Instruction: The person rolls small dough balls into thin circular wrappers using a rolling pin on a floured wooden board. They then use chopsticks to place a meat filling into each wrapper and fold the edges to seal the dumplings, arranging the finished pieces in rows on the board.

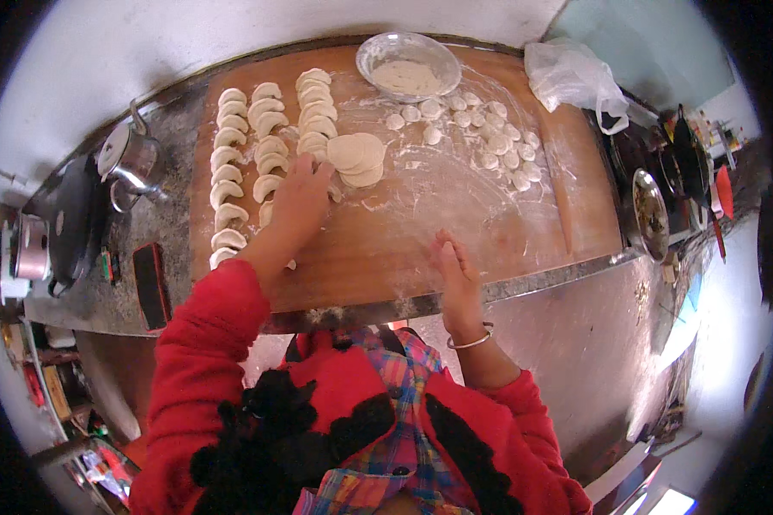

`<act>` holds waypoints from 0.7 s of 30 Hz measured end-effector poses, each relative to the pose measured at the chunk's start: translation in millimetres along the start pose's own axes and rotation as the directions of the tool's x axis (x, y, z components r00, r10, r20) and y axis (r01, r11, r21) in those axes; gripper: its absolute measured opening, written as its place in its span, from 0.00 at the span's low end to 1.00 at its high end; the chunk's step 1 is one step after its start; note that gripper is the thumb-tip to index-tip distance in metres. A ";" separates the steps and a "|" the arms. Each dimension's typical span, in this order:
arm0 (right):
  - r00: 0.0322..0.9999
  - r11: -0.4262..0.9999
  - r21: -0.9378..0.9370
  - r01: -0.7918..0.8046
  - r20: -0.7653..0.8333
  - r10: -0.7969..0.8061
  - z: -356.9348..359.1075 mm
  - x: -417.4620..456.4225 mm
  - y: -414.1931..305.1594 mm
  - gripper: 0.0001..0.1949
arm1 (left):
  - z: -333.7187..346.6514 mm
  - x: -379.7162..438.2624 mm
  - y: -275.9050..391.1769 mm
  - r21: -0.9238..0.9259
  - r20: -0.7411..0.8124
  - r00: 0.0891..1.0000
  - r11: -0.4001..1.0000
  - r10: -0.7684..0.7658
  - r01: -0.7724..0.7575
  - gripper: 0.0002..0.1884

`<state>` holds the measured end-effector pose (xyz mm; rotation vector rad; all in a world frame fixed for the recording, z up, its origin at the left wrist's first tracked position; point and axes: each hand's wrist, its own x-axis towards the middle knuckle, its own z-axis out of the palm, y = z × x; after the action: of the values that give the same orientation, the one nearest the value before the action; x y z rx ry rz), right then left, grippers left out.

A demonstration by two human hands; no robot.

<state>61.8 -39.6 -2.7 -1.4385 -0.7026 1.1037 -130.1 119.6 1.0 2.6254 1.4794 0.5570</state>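
Note:
My left hand (301, 199) reaches over the rows of folded dumplings (230, 156) on the left of a floured wooden board (373, 257). Its fingertips are at the near end of the third row, beside a pile of round dough wrappers (359, 158); whether they grip a dumpling is hidden. My right hand (454, 264) is held on edge over the board's front edge, with no object seen in it. Small dough pieces (497, 143) lie scattered at the right. Behind them stands a clear bowl with flour (407, 69). A thin wooden rolling pin (557, 187) lies at the right.
Left on the counter are a metal pot (132, 154), a black appliance (77, 222) and a phone (151, 285). A plastic bag (573, 77) rests at the back right corner. A metal bowl of filling (650, 212) and a black pan (683, 158) stand further right.

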 end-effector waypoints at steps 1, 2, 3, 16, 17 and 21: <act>1.000 1.000 0.016 -0.007 -0.022 0.008 -3.6 -3.4 2.0 0.20 | -4.7 3.1 -0.8 -0.046 0.029 0.998 0.997 0.056 -0.055 0.16; 0.999 0.999 0.032 -0.014 -0.042 0.016 -6.5 -7.3 1.9 0.20 | -9.6 6.4 -1.0 -0.094 0.056 0.992 0.990 0.112 -0.107 0.19; 0.998 0.999 0.049 -0.021 -0.056 0.023 -7.7 -9.9 1.1 0.20 | -13.7 9.5 -0.7 -0.138 0.080 0.983 0.979 0.165 -0.153 0.21; 0.998 0.999 0.006 -0.039 -0.047 0.039 -53.7 -28.9 -12.6 0.14 | 15.7 64.2 22.8 0.283 0.236 0.948 0.918 0.213 -0.277 0.15; 0.998 0.999 0.026 -0.033 -0.058 0.035 -57.7 -28.4 -12.3 0.14 | 12.5 61.3 28.7 0.285 0.272 0.944 0.921 0.188 -0.266 0.13; 0.999 0.998 0.055 0.015 -0.036 -0.013 -72.7 -22.5 -7.4 0.13 | 20.0 44.3 54.3 0.050 0.163 0.981 0.993 0.100 -0.110 0.12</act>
<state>120.6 -88.1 4.4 -1.4013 -0.6514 1.0767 -58.3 130.1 7.5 2.7316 1.3368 0.3049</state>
